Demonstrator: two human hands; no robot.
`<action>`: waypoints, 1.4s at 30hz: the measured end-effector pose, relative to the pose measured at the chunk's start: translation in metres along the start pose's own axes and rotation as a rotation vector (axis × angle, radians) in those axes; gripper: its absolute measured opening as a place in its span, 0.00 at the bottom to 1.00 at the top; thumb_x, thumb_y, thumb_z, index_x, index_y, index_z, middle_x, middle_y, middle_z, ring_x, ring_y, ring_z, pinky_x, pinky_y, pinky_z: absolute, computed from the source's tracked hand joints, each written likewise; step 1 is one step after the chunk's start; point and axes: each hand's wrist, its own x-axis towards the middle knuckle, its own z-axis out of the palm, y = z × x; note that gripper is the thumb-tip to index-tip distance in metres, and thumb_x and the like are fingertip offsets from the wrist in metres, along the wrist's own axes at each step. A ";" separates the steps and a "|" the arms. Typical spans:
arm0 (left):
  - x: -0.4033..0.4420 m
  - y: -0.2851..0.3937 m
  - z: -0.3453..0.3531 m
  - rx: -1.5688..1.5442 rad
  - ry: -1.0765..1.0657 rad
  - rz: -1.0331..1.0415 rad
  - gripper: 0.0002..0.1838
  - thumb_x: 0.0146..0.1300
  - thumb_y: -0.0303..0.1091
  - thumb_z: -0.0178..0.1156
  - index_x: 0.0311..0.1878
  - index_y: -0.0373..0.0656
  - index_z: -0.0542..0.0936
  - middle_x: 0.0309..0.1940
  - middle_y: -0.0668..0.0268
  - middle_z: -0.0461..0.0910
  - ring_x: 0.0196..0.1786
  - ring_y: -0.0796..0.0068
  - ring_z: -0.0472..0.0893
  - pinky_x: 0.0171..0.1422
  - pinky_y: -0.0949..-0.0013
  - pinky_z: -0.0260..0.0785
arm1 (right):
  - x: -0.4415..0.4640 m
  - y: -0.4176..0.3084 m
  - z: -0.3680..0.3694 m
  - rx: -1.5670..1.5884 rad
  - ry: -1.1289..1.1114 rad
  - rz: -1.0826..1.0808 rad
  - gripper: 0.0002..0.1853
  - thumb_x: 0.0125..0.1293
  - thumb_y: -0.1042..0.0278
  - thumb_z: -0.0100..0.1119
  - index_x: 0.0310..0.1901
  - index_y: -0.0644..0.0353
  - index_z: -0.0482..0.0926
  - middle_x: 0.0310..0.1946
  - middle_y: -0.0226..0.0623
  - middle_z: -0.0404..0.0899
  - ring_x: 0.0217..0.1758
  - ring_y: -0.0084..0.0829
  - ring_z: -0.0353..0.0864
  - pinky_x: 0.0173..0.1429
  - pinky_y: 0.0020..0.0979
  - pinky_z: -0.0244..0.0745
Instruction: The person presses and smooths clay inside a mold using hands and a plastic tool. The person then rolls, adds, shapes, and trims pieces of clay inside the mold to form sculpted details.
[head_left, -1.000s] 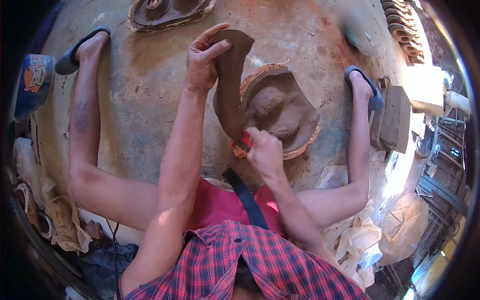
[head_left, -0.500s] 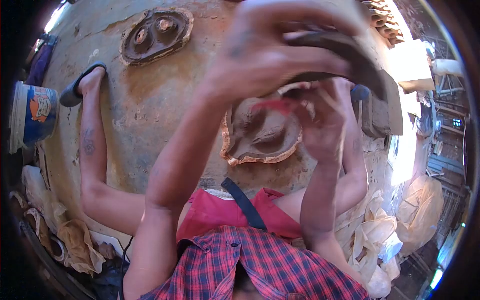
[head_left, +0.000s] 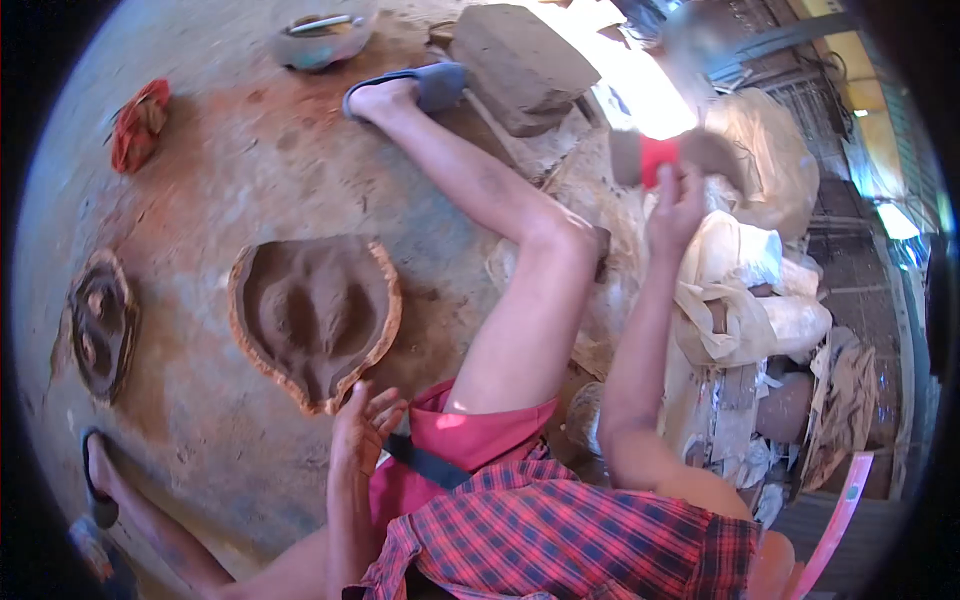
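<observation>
Clay-lined mould (head_left: 318, 310) | left hand (head_left: 368, 425) half-curled beside | right hand (head_left: 679, 205) outstretched, gripping red object (head_left: 657, 158)

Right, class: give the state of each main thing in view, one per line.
Left hand: open, holding nothing
Right hand: gripping red piece with dark clay, blurred
Clay-lined mould: cavity up
Second clay form: lying flat
Red bundle: crumpled
Sandals: worn
Bowl: pale stick across it

No readable text or numbers appear anywhere.
</observation>
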 end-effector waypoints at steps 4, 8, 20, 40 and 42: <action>0.022 -0.018 -0.006 -0.346 0.123 0.231 0.24 0.84 0.53 0.53 0.68 0.43 0.73 0.62 0.52 0.83 0.58 0.54 0.87 0.56 0.61 0.84 | -0.110 0.168 -0.030 -0.414 -0.545 0.373 0.11 0.73 0.63 0.64 0.48 0.62 0.86 0.44 0.49 0.86 0.51 0.45 0.86 0.60 0.47 0.78; 0.050 -0.014 -0.061 -0.301 0.331 0.480 0.21 0.86 0.54 0.48 0.56 0.46 0.79 0.48 0.64 0.84 0.50 0.67 0.85 0.49 0.66 0.78 | -0.137 0.139 -0.055 -0.657 -0.250 0.662 0.18 0.75 0.55 0.65 0.48 0.66 0.87 0.43 0.51 0.88 0.49 0.50 0.87 0.59 0.48 0.78; 0.107 0.288 -0.048 1.343 0.551 0.743 0.33 0.70 0.65 0.62 0.53 0.41 0.91 0.45 0.52 0.92 0.48 0.59 0.89 0.58 0.56 0.77 | -0.097 -0.080 0.071 0.226 -0.467 0.325 0.11 0.85 0.64 0.52 0.56 0.64 0.72 0.37 0.42 0.86 0.28 0.25 0.84 0.27 0.26 0.79; 0.018 -0.006 -0.010 -0.684 0.159 0.253 0.46 0.73 0.38 0.69 0.83 0.47 0.50 0.70 0.51 0.71 0.48 0.57 0.89 0.49 0.66 0.88 | -0.289 -0.322 0.259 0.221 -1.294 -1.164 0.30 0.67 0.75 0.58 0.72 0.49 0.77 0.31 0.42 0.83 0.32 0.47 0.88 0.37 0.47 0.85; 0.026 -0.002 0.006 -0.702 0.122 0.292 0.47 0.73 0.37 0.69 0.84 0.46 0.48 0.68 0.51 0.73 0.48 0.57 0.89 0.50 0.65 0.88 | -0.294 -0.324 0.258 0.215 -1.322 -1.198 0.30 0.66 0.76 0.58 0.71 0.49 0.77 0.33 0.42 0.84 0.32 0.48 0.88 0.36 0.46 0.85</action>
